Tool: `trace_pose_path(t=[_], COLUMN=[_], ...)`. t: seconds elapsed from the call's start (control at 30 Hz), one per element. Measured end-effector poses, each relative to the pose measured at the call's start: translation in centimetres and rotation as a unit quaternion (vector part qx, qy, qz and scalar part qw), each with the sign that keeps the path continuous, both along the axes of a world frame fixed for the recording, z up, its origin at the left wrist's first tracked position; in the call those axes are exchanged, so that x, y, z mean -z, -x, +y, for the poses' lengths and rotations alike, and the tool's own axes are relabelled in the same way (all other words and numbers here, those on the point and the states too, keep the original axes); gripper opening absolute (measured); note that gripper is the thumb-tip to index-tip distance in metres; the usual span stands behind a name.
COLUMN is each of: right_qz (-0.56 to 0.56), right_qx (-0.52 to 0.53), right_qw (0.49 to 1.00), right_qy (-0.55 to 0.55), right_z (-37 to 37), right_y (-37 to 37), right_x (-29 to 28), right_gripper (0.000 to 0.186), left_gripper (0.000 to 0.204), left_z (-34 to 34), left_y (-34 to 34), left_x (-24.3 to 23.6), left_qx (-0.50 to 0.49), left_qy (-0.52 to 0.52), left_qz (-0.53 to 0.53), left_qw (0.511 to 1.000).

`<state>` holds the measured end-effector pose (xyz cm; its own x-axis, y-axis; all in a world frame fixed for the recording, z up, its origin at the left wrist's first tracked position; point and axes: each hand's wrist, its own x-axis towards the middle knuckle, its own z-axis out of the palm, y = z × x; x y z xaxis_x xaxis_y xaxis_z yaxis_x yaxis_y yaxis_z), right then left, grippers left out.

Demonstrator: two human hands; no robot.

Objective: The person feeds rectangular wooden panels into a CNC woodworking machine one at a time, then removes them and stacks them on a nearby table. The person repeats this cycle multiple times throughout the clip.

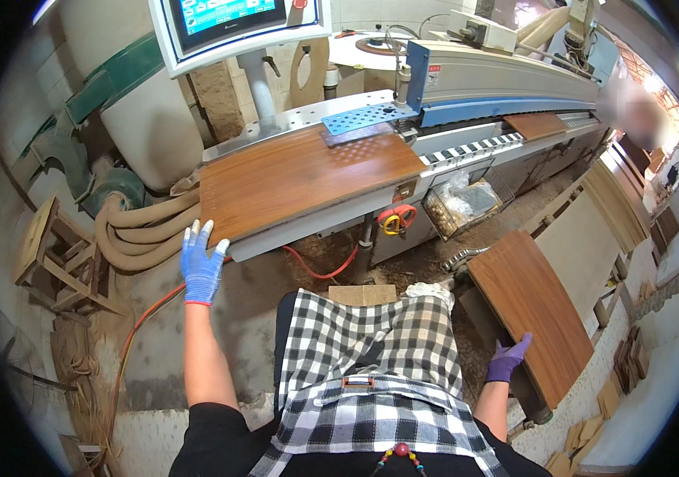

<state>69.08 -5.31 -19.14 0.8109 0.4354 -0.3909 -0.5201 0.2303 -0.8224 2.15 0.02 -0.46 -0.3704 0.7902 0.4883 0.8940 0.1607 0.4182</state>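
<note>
My left hand [202, 266], in a blue glove with pale fingertips, has its fingers stretched out at the left end of a brown wood-grain board [292, 187] lying on the edge-banding machine. A perforated blue plate [363, 119] is above that board's far right part. My right hand [506, 358], in a purple glove, grips the near left edge of another brown board [534, 310], low at my right beside a pale grey panel [582, 238]; its fingers are partly hidden. A red scissor-like tool [395, 219] hangs on the machine's front.
A screen [224, 16] tops the machine. A wire basket [466, 207] with bags hangs at its front. Flexible hoses [137, 234] and a wooden stool [57, 254] stand left; a red air line [327, 270] crosses the floor. A blurred shape, possibly a person [637, 111], is far right.
</note>
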Motion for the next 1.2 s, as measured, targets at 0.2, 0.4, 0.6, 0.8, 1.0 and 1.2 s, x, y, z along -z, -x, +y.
trace_pose_path(t=[0.2, 0.4, 0.6, 0.8, 1.0, 1.2], right_qz=[-0.019, -0.02, -0.012, -0.003, 0.003, 0.009], right_qx=[-0.029, -0.018, -0.021, -0.017, -0.001, -0.01], right_qw=[0.999, 0.999, 1.0, 1.0, 1.0, 1.0], right_qy=[-0.002, 0.018, 0.004, 0.005, 0.017, 0.009], right_z=[-0.4, -0.4, -0.4, -0.5, -0.3, -0.6], right_y=[-0.3, 0.3, 0.1, -0.3, 1.1, 1.4], right_x=[-0.1, -0.7, -0.4, 0.1, -1.7, -2.2], right_gripper=[0.081, 0.081, 0.078, 0.077, 0.078, 0.078], left_gripper=[0.054, 0.054, 0.054, 0.053, 0.054, 0.055], left_z=[-0.1, 0.1, 0.3, 0.3, 0.2, 0.2], left_y=[0.2, 0.7, 0.7, 1.1, 0.9, 1.0], left_x=[0.5, 0.8, 0.7, 0.8, 0.4, 0.2], left_qx=[0.022, 0.024, 0.028, 0.033, 0.034, 0.032], left_qy=[-0.02, -0.013, -0.012, -0.012, -0.006, 0.001], left_qz=[-0.076, -0.085, -0.094, -0.088, -0.096, -0.081], left_qw=[0.997, 0.996, 0.995, 0.995, 0.995, 0.996])
